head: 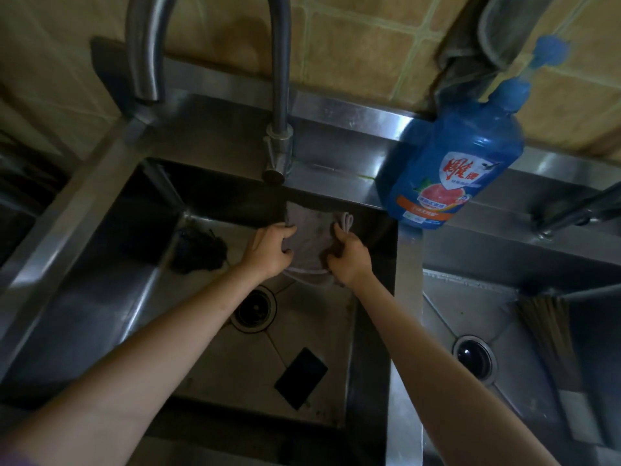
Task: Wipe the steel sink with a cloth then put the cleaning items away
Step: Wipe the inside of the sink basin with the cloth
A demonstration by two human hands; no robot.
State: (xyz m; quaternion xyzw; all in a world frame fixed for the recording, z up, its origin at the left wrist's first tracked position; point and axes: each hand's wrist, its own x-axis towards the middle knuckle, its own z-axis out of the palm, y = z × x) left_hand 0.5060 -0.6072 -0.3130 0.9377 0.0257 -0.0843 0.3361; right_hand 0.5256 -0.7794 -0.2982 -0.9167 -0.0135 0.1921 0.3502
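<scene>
Both hands grip a grey cloth at frame centre, against the far wall of the steel sink: left hand curled on its left edge, right hand on its right. A tap stands directly above. A blue detergent bottle (upper right) sits on the ledge; a dark scourer lies left, a drain below.

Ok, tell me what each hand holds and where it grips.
Both grip the cloth: left hand on its left edge, right hand on its right edge.
</scene>
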